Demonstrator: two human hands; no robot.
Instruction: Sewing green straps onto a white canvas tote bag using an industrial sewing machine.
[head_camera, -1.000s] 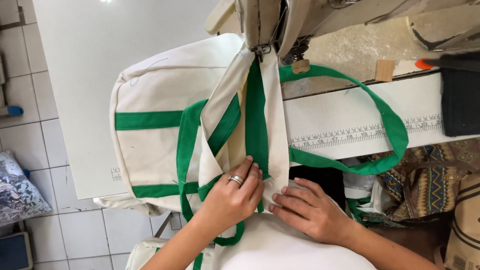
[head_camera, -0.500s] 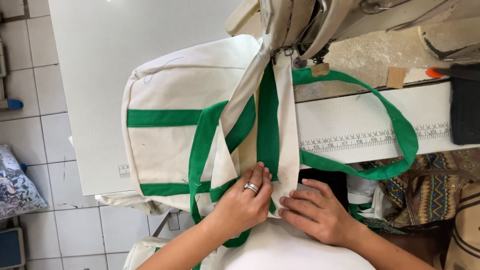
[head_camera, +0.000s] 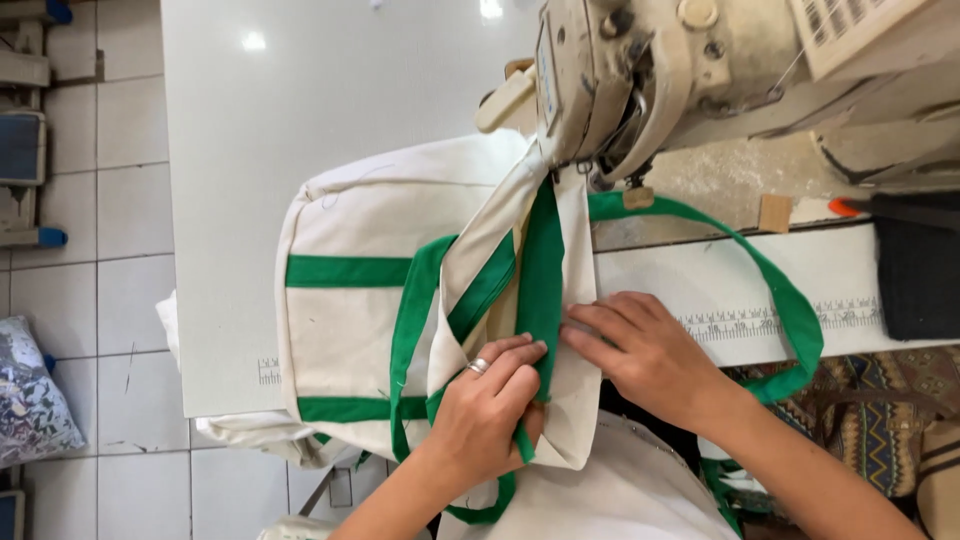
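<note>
Nearest me, my left hand (head_camera: 485, 405) pinches the green strap (head_camera: 541, 290) where it lies on the cream canvas panel (head_camera: 575, 400), fingers curled shut on both, a ring on one finger. Just beside it, my right hand (head_camera: 645, 355) lies flat with its grip wide, fingertips pressing the panel's edge against the strap, holding nothing. The strap's long axis runs straight away from both hands toward the needle of the sewing machine (head_camera: 620, 80), so the seam lies dead ahead; the left hand sits closer to me, the right slightly nearer the needle. Both wrists are low, forearms angling in from below. To the left, the canvas bag body (head_camera: 350, 300) with green bands rests on the white surface (head_camera: 300, 120).
</note>
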